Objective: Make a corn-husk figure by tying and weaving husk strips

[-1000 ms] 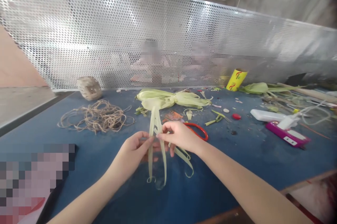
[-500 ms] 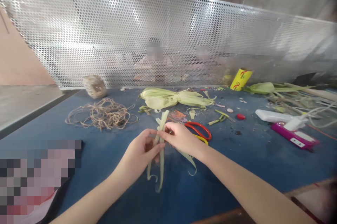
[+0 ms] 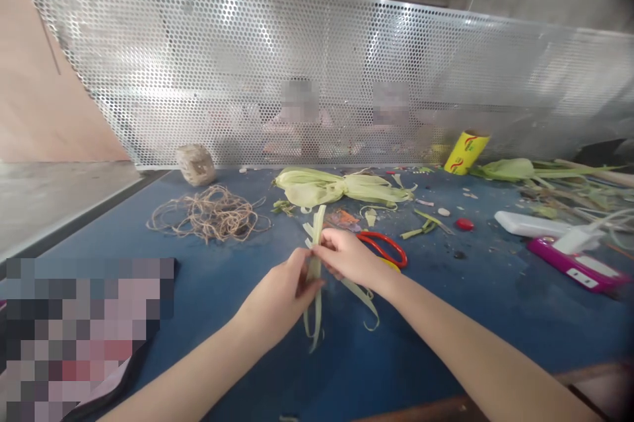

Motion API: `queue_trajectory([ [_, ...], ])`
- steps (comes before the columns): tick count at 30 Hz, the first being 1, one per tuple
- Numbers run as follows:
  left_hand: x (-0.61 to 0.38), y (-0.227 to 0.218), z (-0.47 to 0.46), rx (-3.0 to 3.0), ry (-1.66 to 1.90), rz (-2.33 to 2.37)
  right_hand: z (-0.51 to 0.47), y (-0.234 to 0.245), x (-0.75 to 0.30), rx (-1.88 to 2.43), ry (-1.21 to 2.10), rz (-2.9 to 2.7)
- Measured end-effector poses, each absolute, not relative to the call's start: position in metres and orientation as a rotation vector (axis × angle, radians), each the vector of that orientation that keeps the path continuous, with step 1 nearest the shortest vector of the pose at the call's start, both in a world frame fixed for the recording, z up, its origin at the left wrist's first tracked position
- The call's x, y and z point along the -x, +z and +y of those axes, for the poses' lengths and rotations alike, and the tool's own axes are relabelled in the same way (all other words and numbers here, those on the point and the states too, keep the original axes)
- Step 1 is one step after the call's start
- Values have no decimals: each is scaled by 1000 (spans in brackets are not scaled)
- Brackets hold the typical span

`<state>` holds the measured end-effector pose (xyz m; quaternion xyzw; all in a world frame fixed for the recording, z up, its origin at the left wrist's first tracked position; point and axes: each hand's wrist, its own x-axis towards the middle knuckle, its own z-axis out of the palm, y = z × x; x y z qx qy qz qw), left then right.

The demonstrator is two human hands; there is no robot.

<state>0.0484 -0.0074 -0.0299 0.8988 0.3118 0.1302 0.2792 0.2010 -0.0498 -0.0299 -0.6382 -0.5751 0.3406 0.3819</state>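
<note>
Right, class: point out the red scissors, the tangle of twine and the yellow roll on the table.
red scissors [image 3: 384, 248], head view, on the red handle loop.
tangle of twine [image 3: 211, 214], head view, middle of the heap.
yellow roll [image 3: 465, 152], head view, its side.

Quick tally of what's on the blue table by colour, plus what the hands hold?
Pale green, 2: leaf strips pinched by left hand and right hand; leaf bundle.
Tan, 2: twine tangle; woven ball.
Red, 2: scissors; small cap.
Yellow, 1: roll.
White, 1: flat case.
Magenta, 1: device.
Total: 9, on the table; small scraps not counted.
</note>
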Motion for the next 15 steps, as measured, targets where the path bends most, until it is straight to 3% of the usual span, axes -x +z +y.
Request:
queue_trajectory([
  [4, -40, -3, 6, -2622, 365, 848, -47, -32, -208, 1751, 677, -1535],
  [7, -33, 14, 34, -2794, 401, 1127, -46, -34, -210, 1865, 551, -1554],
  [10, -33, 18, 65, -2786, 352, 1506, -47, -33, -209, 1952, 466, -1554],
  [15, -36, 12, 86, -2763, 470, 1496, -51, -27, -210, 1995, 378, -1571],
])
